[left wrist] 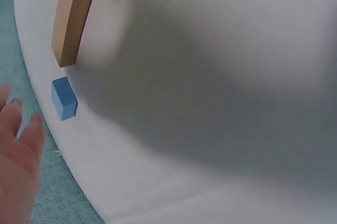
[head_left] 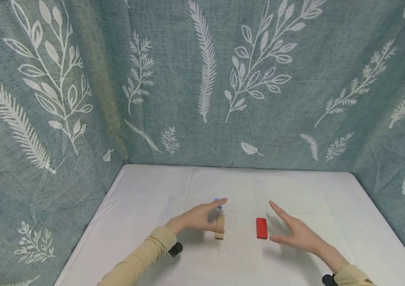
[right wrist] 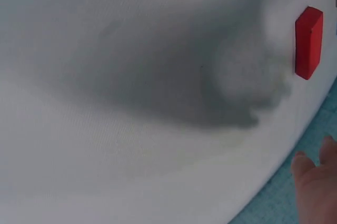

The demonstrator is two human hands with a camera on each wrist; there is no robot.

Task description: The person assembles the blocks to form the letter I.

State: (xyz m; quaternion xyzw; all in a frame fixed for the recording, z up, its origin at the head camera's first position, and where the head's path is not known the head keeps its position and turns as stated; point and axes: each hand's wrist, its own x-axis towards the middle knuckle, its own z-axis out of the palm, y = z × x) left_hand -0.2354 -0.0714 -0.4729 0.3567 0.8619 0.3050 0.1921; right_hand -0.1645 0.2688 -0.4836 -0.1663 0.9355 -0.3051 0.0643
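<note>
My left hand [head_left: 199, 217] hovers over the table's middle with thumb and fingers spread apart, holding nothing. Below it lies a long plain wooden block [head_left: 220, 222], partly covered by the thumb in the head view. Just beyond that block is a small blue block [head_left: 218, 203], half hidden behind the fingers; the left wrist view shows the blue block [left wrist: 64, 99] whole. A red rectangular block [head_left: 261, 228] lies flat to the right of the wooden one. Beside it, on its right, my right hand [head_left: 297, 233] is held with thumb and fingers apart and nothing between them.
A white cloth covers the table [head_left: 159, 182]. Behind it and along both sides hangs a blue-green curtain [head_left: 174, 79] with white leaf prints. A black device [head_left: 176, 249] is worn at the left wrist, and another black device [head_left: 329, 280] at the right.
</note>
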